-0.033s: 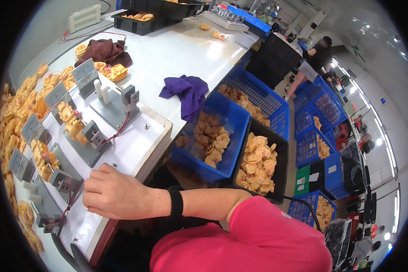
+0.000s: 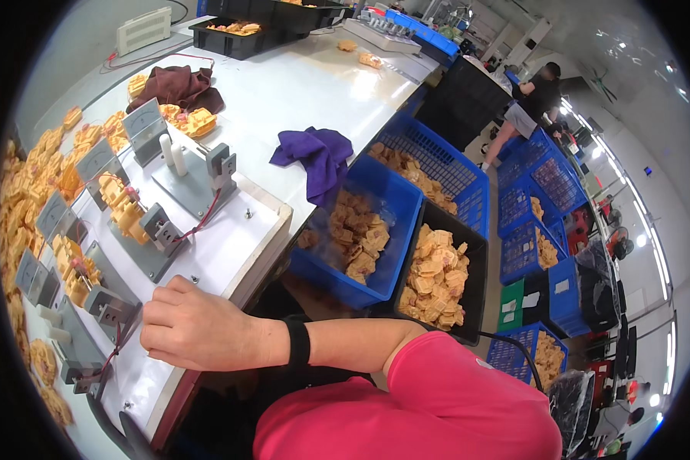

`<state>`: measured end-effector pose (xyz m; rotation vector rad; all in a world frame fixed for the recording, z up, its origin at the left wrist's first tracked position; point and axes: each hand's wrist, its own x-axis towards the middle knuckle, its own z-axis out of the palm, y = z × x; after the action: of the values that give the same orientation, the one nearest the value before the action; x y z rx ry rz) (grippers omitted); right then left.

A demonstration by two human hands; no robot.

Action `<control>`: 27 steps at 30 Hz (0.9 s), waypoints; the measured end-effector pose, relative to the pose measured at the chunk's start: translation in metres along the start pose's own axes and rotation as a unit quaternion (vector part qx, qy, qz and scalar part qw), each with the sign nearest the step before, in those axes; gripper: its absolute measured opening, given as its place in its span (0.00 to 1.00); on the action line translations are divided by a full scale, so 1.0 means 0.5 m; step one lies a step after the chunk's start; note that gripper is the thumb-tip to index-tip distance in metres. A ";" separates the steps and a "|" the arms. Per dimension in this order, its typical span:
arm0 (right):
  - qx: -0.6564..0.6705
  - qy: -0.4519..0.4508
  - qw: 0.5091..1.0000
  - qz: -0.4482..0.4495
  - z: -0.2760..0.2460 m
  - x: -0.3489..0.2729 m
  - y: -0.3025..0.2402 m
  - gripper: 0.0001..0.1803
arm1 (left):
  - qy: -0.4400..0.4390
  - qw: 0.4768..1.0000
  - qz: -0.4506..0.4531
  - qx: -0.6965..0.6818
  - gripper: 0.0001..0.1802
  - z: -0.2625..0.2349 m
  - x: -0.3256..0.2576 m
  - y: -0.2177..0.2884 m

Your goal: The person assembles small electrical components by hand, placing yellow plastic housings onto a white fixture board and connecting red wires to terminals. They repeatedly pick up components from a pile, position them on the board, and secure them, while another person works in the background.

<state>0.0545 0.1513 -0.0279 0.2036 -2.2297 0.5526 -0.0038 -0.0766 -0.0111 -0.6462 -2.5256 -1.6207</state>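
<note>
My right hand, with a black band at its wrist, is closed in a fist over the front edge of a white board. Its fingers curl inward, and whatever they may hold is hidden. Just beyond it stand grey test fixtures with small dial meters. Yellow plastic parts sit in two of them: one part in the middle and another nearer the left. White posts rise from a fixture without a part. My left hand does not show.
Loose yellow parts are heaped along the left. A brown cloth and a purple cloth lie on the table. Beside the table stand a blue crate and a black crate of parts. A person works far right.
</note>
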 end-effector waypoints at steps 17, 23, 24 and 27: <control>0.006 -0.006 1.000 0.001 -0.006 0.000 0.002 0.09 | -0.003 1.000 -0.011 -0.008 0.24 0.001 0.002 -0.007; 0.010 -0.007 1.000 0.002 -0.004 0.000 0.002 0.09 | 0.000 1.000 0.003 0.011 0.24 -0.002 0.002 -0.012; 0.011 -0.007 1.000 0.001 -0.004 0.000 0.001 0.09 | 0.001 1.000 0.001 0.010 0.24 -0.003 0.002 -0.013; 0.011 -0.006 1.000 0.004 -0.005 -0.001 0.004 0.09 | 0.005 1.000 -0.007 0.008 0.24 0.000 0.004 -0.018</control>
<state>0.0561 0.1542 -0.0272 0.2098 -2.2376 0.5822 -0.0091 -0.0791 -0.0181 -0.6181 -2.5403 -1.6012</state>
